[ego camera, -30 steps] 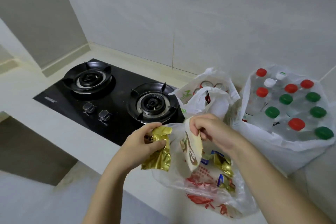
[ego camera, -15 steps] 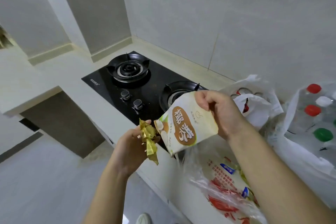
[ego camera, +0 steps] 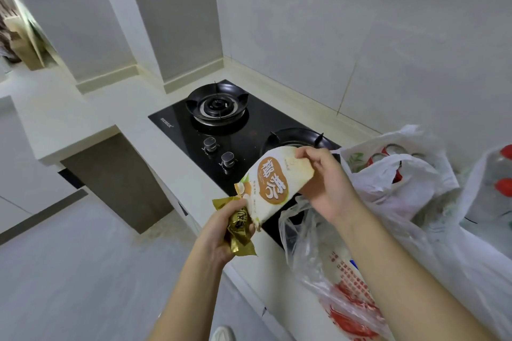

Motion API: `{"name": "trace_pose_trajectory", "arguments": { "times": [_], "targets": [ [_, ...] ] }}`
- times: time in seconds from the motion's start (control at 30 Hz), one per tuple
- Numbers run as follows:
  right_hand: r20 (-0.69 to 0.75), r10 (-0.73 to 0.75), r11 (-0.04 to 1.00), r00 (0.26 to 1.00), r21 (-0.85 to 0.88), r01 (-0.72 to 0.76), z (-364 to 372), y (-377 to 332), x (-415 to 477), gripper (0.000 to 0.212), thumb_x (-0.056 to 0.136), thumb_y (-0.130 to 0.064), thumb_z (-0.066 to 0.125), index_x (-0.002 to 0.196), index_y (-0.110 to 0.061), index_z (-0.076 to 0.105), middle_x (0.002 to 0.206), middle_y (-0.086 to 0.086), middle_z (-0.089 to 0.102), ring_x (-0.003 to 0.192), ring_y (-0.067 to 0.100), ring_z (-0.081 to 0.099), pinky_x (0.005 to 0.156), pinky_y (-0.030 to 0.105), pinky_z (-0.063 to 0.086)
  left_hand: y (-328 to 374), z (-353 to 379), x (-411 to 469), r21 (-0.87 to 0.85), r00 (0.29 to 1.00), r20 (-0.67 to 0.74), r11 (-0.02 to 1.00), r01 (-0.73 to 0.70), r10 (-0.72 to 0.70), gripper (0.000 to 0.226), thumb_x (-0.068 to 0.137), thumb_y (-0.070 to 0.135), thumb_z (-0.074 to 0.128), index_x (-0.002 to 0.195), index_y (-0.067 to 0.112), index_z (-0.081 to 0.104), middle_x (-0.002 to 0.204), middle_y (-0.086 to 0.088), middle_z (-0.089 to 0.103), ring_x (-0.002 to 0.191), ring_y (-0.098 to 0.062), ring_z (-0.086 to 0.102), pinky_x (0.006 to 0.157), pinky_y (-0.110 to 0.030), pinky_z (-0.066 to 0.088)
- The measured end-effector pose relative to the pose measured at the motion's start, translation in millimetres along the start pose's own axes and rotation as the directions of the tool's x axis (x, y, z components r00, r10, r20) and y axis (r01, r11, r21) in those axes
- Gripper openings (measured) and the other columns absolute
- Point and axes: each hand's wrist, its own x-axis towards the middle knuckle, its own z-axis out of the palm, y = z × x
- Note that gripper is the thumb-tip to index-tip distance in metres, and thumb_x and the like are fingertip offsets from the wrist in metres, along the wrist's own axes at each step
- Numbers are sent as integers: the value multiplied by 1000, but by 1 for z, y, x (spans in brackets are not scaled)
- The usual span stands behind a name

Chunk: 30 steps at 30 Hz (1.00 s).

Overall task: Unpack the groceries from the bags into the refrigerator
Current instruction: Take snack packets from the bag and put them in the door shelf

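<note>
My right hand (ego camera: pixel 324 183) grips the top end of a white snack packet (ego camera: pixel 273 184) with a brown oval label, held above the counter edge. My left hand (ego camera: pixel 221 225) holds a crumpled gold foil packet (ego camera: pixel 239 232), and the white packet's lower end touches that hand. Below my right forearm lies a clear plastic bag (ego camera: pixel 327 263) with red print and a few wrapped items inside. A white plastic bag (ego camera: pixel 396 171) with cans stands behind it. The refrigerator is out of view.
A black two-burner gas hob (ego camera: pixel 221 124) is set into the white counter (ego camera: pixel 110 119) left of the bags. A bag of bottles with red caps (ego camera: pixel 498 183) shows at the right edge. Grey floor (ego camera: pixel 83 271) spreads to the lower left, with a shoe tip at the bottom.
The view has swung left, away from the bags. My right hand has lifted the white packet out of the clear bag and brought it over to my left hand, which keeps the gold packet.
</note>
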Motion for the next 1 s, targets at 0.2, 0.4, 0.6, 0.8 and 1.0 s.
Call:
{"name": "trace_pose_trajectory", "arguments": {
  "times": [0.2, 0.4, 0.6, 0.8, 1.0],
  "targets": [
    [-30, 33, 994, 999, 104, -30, -18, 30, 1, 58, 83, -23, 67, 137, -25, 44, 127, 8, 64, 110, 23, 66, 86, 45, 56, 2, 14, 8, 34, 990, -77, 993, -117, 119, 24, 84, 9, 69, 106, 3, 61, 89, -17, 70, 64, -23, 63, 51, -27, 53],
    [-76, 93, 996, 993, 8, -92, -6, 49, 8, 22, 98, -6, 54, 113, -21, 58, 119, 6, 68, 105, 21, 68, 85, 46, 57, 6, 23, 5, 23, 993, 11, 992, -120, 120, 21, 87, 15, 68, 107, 9, 65, 87, -14, 74, 70, -24, 70, 58, -30, 57],
    [-66, 64, 997, 996, -48, -67, 12, 46, 23, 28, 96, -10, 59, 122, -21, 56, 119, 0, 68, 107, 20, 66, 77, 38, 59, 23, -6, -3, -55, 984, 15, 982, -179, 180, 35, 89, 16, 66, 121, 8, 57, 109, -14, 72, 87, -24, 71, 68, -33, 55],
    [20, 105, 992, 994, -66, -104, 56, 62, 33, 23, 96, -8, 58, 113, -24, 60, 116, 2, 70, 106, 22, 68, 85, 46, 58, 39, -50, -24, -170, 967, -55, 952, -256, 250, 25, 90, 16, 65, 113, 12, 57, 111, -14, 72, 89, -25, 71, 66, -32, 54],
    [158, 156, 980, 975, -149, -133, 130, 86, 35, 32, 97, -8, 56, 129, -14, 54, 122, 6, 66, 110, 25, 65, 87, 47, 57, 54, -118, -67, -281, 921, -167, 878, -387, 352, 22, 90, 14, 62, 111, 12, 56, 107, -15, 72, 78, -23, 71, 62, -31, 55]
  ]
}}
